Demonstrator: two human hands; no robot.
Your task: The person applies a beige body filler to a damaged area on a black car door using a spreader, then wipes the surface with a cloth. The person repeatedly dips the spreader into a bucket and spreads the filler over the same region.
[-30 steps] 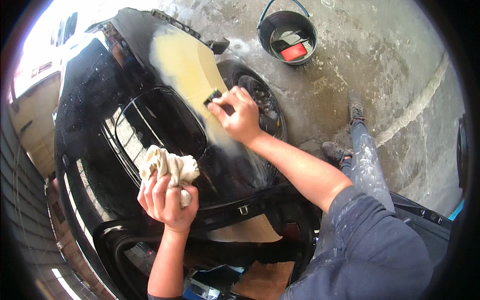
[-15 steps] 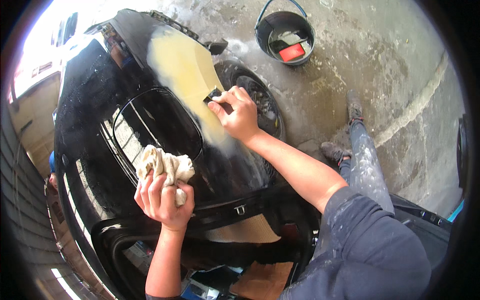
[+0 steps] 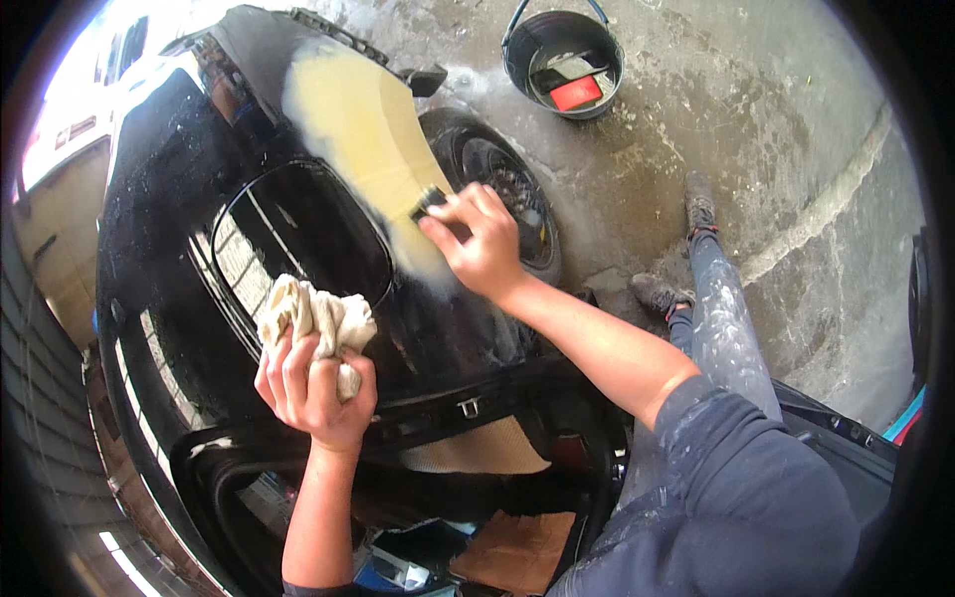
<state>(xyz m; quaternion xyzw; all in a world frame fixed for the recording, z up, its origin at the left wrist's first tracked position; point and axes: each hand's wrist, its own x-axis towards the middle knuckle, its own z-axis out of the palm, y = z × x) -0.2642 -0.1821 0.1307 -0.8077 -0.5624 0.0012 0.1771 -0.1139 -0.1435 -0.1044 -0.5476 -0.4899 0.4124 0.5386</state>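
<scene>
A black car body (image 3: pixel 159 249) carries a yellowish, pale-edged patch (image 3: pixel 363 134) over its wheel arch. My right hand (image 3: pixel 482 244) pinches a small black sanding pad (image 3: pixel 428 202) against the lower part of that patch, the fingers bent over it; its underside is hidden. In my left hand (image 3: pixel 316 398) is a crumpled off-white cloth (image 3: pixel 318 316), gripped with the fingers curled round it. That hand is over the glossy panel beside a dark, rounded inset (image 3: pixel 303 224) outlined in the bodywork.
A black bucket (image 3: pixel 567 35) with a red block (image 3: pixel 576 95) inside stands on the stained concrete floor (image 3: pixel 796 129), beyond the wheel (image 3: pixel 507 179). Below my hands, an opening in the car holds brown cardboard (image 3: pixel 517 552). My legs and shoes (image 3: pixel 701 209) are at the right.
The right hand with the pad has shifted slightly down along the yellow patch. The left hand keeps its cloth. The whole view has moved a little.
</scene>
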